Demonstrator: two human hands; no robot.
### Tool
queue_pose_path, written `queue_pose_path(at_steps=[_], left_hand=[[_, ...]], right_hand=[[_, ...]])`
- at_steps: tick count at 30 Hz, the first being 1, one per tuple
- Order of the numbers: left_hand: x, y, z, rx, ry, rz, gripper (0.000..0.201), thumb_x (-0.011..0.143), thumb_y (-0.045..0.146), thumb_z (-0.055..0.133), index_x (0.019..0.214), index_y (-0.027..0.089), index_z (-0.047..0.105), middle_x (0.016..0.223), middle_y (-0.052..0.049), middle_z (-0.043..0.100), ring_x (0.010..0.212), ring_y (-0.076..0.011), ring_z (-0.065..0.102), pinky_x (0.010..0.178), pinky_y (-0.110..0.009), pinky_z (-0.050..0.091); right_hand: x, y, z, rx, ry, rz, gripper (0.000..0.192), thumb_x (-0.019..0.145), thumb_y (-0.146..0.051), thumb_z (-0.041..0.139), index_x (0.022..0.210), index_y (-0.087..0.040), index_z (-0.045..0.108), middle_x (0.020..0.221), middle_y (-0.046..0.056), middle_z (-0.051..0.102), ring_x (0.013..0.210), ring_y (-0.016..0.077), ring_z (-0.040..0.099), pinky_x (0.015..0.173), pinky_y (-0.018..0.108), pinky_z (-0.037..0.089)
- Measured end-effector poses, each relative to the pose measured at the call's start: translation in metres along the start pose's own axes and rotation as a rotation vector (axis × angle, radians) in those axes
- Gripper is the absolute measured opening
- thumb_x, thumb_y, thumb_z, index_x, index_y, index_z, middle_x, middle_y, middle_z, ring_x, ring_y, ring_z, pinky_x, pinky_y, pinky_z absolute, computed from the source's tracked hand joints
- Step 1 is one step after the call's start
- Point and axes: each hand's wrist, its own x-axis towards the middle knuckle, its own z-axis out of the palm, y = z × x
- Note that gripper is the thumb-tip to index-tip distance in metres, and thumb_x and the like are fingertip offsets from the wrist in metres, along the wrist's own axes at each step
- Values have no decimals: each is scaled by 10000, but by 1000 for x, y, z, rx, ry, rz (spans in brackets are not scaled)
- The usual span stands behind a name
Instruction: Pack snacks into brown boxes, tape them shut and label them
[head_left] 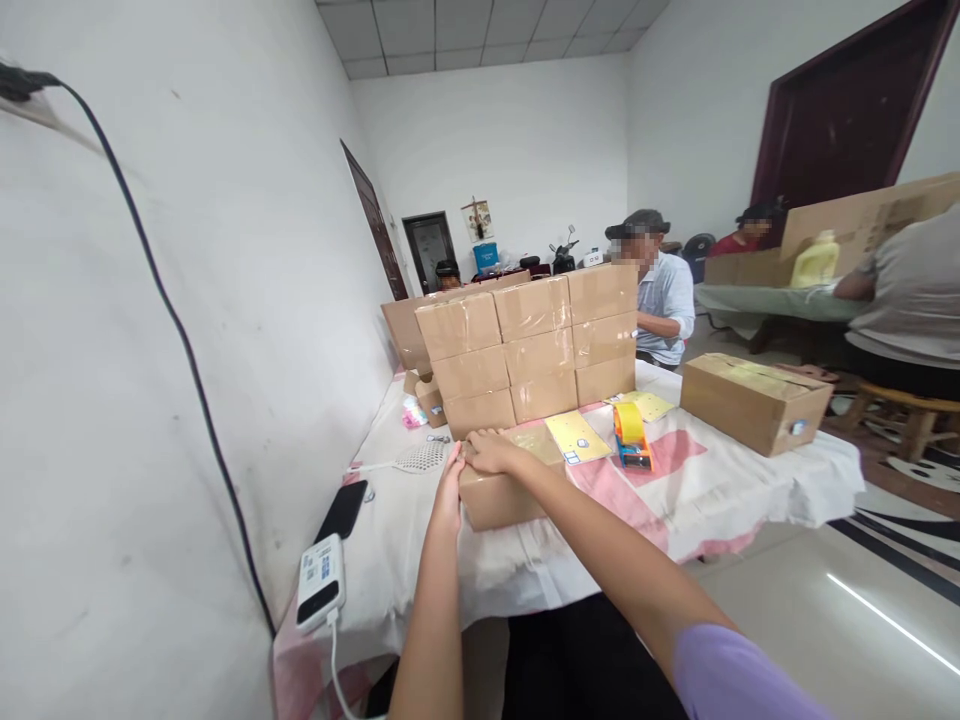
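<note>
A taped cardboard box (504, 497) lies near the table's front edge, before a stack of similar boxes. My left hand (450, 488) is laid along its left end, fingers stretched upward against the cardboard. Across the top at that same end rests my right hand (491, 452), its fingers extended flat and close to the left fingertips. The exact fingertip contact is partly hidden. To the right of this box are a yellow printed sheet (576, 440) and an orange and blue tape dispenser (634, 438) with a yellow roll.
Stacked cardboard boxes (536, 345) stand behind my hands. At left lie a white fly swatter (421, 457), a black phone (343, 510) and a white power bank (321, 580) with its cable. Another box (754, 402) sits at right. A person (664, 290) sits behind the stack.
</note>
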Motion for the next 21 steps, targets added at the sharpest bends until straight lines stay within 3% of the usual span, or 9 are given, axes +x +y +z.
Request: queue_pose_path(at_steps=[5, 8, 12, 18, 21], left_hand=[[4, 6, -2, 65, 46, -34, 439, 838, 231, 650, 1277, 235, 652, 1400, -78, 622, 1263, -244, 608, 1038, -352, 494], [6, 11, -3, 125, 112, -77, 400, 804, 278, 718, 1201, 237, 691, 1267, -93, 697, 1161, -268, 667, 942, -385, 546], [6, 16, -2, 175, 177, -95, 358, 760, 305, 782, 1107, 232, 731, 1149, -98, 737, 1095, -290, 692, 875, -412, 569], [6, 12, 4, 145, 198, 2, 234, 773, 235, 776, 1005, 211, 758, 1194, -92, 729, 1157, -259, 669, 1007, -388, 524], [4, 10, 8, 135, 203, 41, 193, 775, 206, 762, 968, 195, 767, 1178, -94, 735, 1174, -256, 662, 1068, -400, 486]], right_hand=[[-8, 6, -2, 22, -44, -155, 634, 1000, -368, 354, 1588, -153, 256, 1657, 155, 246, 1537, 294, 222, 1235, 515, 131], [-10, 11, -4, 55, -78, -216, 638, 983, -320, 364, 1592, -164, 256, 1658, 161, 240, 1543, 288, 207, 1241, 549, 84], [-14, 10, -4, 36, -94, -252, 641, 954, -269, 381, 1581, -160, 299, 1636, 163, 301, 1521, 295, 267, 1238, 555, 122], [-36, -8, -1, -65, -31, -96, 632, 979, -266, 334, 1570, -42, 298, 1644, 191, 244, 1543, 316, 202, 1252, 511, 145], [-46, -10, -4, -58, -42, -71, 605, 1003, -281, 292, 1561, -50, 326, 1648, 162, 249, 1547, 310, 192, 1251, 520, 152]])
